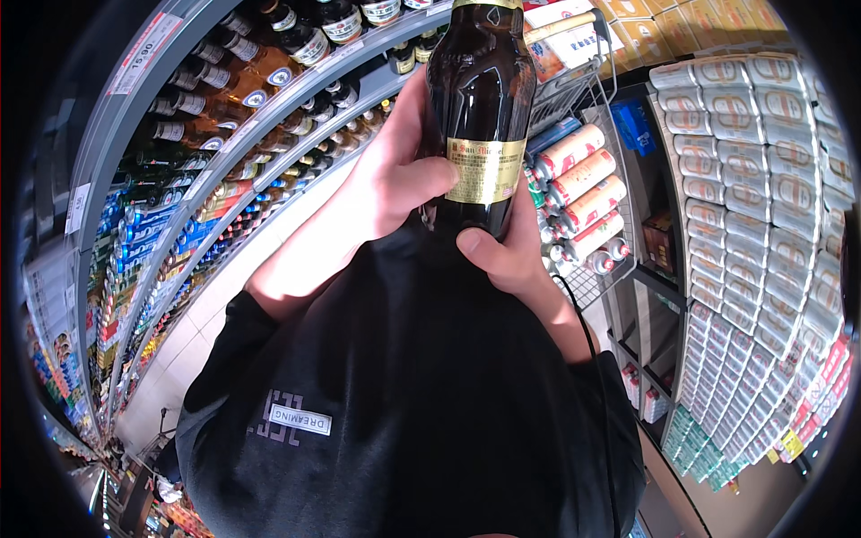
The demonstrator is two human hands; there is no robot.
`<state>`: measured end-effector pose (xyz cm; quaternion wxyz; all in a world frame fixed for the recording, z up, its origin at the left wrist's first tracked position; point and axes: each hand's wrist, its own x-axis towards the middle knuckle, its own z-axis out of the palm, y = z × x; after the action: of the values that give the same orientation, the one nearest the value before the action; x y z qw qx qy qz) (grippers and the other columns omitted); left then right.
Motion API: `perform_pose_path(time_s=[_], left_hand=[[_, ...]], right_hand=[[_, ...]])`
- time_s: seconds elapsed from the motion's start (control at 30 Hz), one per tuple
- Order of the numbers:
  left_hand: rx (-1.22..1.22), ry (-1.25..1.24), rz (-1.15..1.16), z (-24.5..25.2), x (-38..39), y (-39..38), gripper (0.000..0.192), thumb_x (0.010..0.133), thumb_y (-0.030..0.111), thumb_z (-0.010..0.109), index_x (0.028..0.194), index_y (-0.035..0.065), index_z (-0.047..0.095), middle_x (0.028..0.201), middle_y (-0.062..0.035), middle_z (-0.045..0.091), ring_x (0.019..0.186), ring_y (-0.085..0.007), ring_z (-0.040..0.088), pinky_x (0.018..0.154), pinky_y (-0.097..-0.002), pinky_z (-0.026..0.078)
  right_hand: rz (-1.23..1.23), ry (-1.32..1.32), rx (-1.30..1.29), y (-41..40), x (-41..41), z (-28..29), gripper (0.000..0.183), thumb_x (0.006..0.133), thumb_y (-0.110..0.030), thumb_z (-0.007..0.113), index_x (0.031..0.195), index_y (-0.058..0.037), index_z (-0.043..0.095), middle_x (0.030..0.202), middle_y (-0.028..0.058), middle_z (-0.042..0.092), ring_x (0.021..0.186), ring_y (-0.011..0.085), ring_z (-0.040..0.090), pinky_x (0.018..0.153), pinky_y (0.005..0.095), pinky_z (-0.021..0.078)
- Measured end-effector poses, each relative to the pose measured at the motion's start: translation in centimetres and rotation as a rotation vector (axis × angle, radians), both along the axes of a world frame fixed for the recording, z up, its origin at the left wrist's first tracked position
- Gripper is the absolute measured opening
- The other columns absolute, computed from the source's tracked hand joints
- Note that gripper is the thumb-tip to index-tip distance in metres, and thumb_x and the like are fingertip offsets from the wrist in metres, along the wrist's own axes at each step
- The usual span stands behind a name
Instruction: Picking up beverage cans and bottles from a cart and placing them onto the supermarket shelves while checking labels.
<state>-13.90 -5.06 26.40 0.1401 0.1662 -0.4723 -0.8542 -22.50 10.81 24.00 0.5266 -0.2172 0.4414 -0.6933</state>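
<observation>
A dark brown glass beer bottle with a gold San Miguel label stands up between my hands in front of my chest. Its neck runs out of the top of the picture. My left hand wraps the bottle's left side, thumb resting on the label's edge. On the lower right side, my right hand grips near the base, its thumb in front. Most fingers of both hands are hidden behind the glass. Just right of the bottle, several tall cans lie in a wire shopping cart.
Curved by the lens, store shelves full of bottles and cans line the left side. Stacked multipacks of cans rise at the right, with yellow cartons at the top. A black cable hangs along my right arm. Pale floor tiles show at left.
</observation>
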Motion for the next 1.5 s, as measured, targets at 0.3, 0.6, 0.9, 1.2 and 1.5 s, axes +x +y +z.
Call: perform_pose_path(time_s=[0.3, 0.6, 0.9, 1.2, 1.5], left_hand=[[-0.038, -0.105, 0.061, -0.2, -0.4, 0.4, 0.091, 0.069, 0.007, 0.052, 0.155, 0.0001, 0.023, 0.138, -0.0131, 0.052, 0.127, -0.0205, 0.053, 0.109, -0.0341, 0.04], [-0.011, -0.093, 0.047, -0.5, -0.5, 0.3, 0.086, 0.071, 0.006, 0.049, 0.154, 0.0019, 0.025, 0.139, -0.0137, 0.051, 0.127, -0.021, 0.053, 0.108, -0.0339, 0.041], [0.035, -0.092, 0.047, -0.5, -0.4, 0.2, 0.088, 0.072, 0.006, 0.049, 0.156, 0.0025, 0.022, 0.145, -0.016, 0.047, 0.133, -0.0247, 0.05, 0.112, -0.0366, 0.039], [0.039, -0.092, 0.042, -0.6, 0.2, 0.1, 0.09, 0.071, 0.007, 0.049, 0.156, 0.0017, 0.02, 0.147, -0.0175, 0.044, 0.136, -0.0266, 0.047, 0.115, -0.0382, 0.035], [0.036, -0.073, 0.047, -0.9, 0.4, 0.1, 0.091, 0.07, 0.009, 0.05, 0.156, 0.0016, 0.02, 0.146, -0.0169, 0.045, 0.135, -0.0253, 0.047, 0.115, -0.0376, 0.035]], right_hand=[[-0.058, 0.017, 0.022, -0.1, 0.3, -0.4, 0.093, 0.081, -0.023, 0.079, 0.147, 0.0038, 0.02, 0.131, 0.0138, 0.05, 0.119, 0.0201, 0.053, 0.104, 0.0376, 0.0426], [-0.01, 0.004, 0.059, 0.0, 0.1, -0.8, 0.093, 0.081, -0.024, 0.08, 0.145, 0.0047, 0.019, 0.129, 0.0143, 0.051, 0.117, 0.02, 0.054, 0.101, 0.0376, 0.0445], [-0.006, 0.042, 0.061, -0.1, -0.2, -0.6, 0.094, 0.081, -0.023, 0.08, 0.145, 0.0053, 0.018, 0.127, 0.0147, 0.052, 0.114, 0.0199, 0.056, 0.1, 0.0371, 0.0455], [-0.01, -0.025, -0.002, -0.6, 0.2, 0.1, 0.089, 0.083, -0.019, 0.077, 0.144, 0.0043, 0.017, 0.119, 0.0166, 0.055, 0.105, 0.0217, 0.062, 0.093, 0.0381, 0.0502], [-0.018, 0.024, 0.008, -0.5, 0.5, 0.3, 0.087, 0.083, -0.017, 0.076, 0.143, 0.0043, 0.016, 0.116, 0.0164, 0.056, 0.101, 0.0212, 0.063, 0.091, 0.0383, 0.0513]])
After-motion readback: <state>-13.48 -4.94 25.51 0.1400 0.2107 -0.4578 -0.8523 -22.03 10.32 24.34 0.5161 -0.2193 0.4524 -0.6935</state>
